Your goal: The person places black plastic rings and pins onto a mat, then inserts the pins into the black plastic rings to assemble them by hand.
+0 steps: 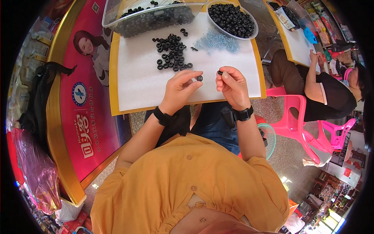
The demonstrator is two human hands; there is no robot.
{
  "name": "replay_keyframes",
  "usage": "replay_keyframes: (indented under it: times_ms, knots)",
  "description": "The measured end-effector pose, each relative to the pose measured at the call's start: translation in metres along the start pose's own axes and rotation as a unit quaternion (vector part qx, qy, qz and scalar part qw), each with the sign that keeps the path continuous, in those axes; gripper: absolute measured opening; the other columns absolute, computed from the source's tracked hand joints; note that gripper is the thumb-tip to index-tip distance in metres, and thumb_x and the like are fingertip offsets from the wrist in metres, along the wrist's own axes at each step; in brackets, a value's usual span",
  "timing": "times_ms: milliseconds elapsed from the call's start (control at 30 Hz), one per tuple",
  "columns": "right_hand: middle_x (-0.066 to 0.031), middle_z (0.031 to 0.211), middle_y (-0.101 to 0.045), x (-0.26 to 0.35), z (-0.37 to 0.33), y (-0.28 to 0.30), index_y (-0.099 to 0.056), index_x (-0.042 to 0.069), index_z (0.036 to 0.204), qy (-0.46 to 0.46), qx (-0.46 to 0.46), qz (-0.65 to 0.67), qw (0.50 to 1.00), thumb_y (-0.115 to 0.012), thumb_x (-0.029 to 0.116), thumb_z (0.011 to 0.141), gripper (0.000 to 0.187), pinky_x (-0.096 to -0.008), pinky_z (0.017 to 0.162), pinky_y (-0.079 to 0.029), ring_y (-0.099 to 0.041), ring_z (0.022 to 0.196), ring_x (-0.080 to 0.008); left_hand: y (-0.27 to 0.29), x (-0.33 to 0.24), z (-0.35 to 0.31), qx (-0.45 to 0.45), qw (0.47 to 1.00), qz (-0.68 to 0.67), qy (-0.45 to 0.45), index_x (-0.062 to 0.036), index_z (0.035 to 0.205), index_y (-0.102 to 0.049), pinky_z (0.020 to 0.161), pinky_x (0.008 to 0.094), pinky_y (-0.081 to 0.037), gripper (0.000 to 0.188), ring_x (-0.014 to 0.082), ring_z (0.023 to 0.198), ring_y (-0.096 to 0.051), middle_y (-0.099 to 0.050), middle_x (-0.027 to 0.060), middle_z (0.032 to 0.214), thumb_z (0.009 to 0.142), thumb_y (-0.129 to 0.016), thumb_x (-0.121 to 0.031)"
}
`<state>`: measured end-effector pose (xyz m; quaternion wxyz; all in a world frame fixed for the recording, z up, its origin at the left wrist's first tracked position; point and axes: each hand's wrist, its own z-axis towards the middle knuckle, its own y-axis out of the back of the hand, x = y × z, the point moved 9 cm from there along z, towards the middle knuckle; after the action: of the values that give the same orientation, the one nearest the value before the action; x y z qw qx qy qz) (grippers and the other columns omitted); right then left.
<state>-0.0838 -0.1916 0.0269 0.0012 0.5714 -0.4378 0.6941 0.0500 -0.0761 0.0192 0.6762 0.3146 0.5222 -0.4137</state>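
Observation:
My left hand (pixel 180 89) pinches a small black ring-shaped plastic part (pixel 199 78) between thumb and fingertips, above the near side of the table. A little to its right, my right hand (pixel 235 86) has thumb and forefinger closed on a small dark piece (pixel 220 72), mostly covered by the fingers. The two hands are apart. Beyond my left hand lies a loose heap of black ring-shaped parts (pixel 171 54) on the white sheet (pixel 136 78). A scatter of tiny pale-blue clear beads (pixel 220 42) spreads farther right, with a small black piece (pixel 194 48) beside it.
A clear plastic bin (pixel 156 19) of black parts stands at the far left of the table, and a round tub (pixel 255 33) heaped with them at far right. A pink advertising panel (pixel 91 97) rises at left. At right, another person (pixel 325 85) works near pink plastic chairs (pixel 292 113).

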Motion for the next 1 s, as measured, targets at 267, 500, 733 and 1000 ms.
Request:
replay_keyframes:
  times_ms: [267,500,733,1000]
  knots:
    - [-0.0101,0.092,-0.066,0.006,-0.003,-0.001,-0.063,0.0,0.118,0.029,0.004,-0.084,0.996,-0.061,-0.001,0.095,0.023,-0.0276,0.066,-0.053,-0.062,0.074,-0.0142,0.0,0.001,-0.001,0.001,1.0,-0.002,-0.003,-0.0041,0.12,-0.07,0.068,0.0205,-0.044,0.031,0.0062,0.079,-0.053,-0.062,0.0031,0.109,0.089,-0.074,-0.006]
    - [-0.0057,0.098,-0.065,0.0,-0.003,-0.017,-0.069,0.0,0.115,0.048,0.009,-0.247,0.968,-0.066,0.003,0.094,0.021,-0.0249,0.068,-0.051,-0.062,0.076,-0.012,-0.001,-0.003,-0.001,0.001,1.0,0.02,-0.015,-0.0067,0.117,-0.072,0.07,0.0236,-0.051,0.03,0.0116,0.085,-0.061,-0.066,0.0071,0.105,0.087,-0.074,-0.007]
    - [-0.0057,0.104,-0.063,-0.002,-0.006,-0.029,-0.072,0.002,0.114,0.095,0.013,-0.334,0.938,-0.065,0.001,0.094,0.021,-0.0214,0.067,-0.051,-0.062,0.078,-0.0105,-0.003,-0.008,-0.001,-0.002,0.999,0.044,-0.032,-0.0059,0.117,-0.071,0.068,0.0244,-0.051,0.031,0.0132,0.078,-0.062,-0.068,0.0083,0.101,0.086,-0.075,-0.008]
    - [-0.0063,0.105,-0.063,-0.002,-0.009,-0.031,-0.073,0.003,0.113,0.14,0.019,-0.385,0.912,-0.066,-0.004,0.091,0.025,-0.0225,0.068,-0.055,-0.065,0.082,-0.0113,-0.003,-0.011,-0.001,0.006,0.995,0.086,-0.054,-0.0044,0.112,-0.072,0.065,0.0263,-0.052,0.028,0.0151,0.075,-0.062,-0.068,0.0087,0.1,0.085,-0.075,-0.008]
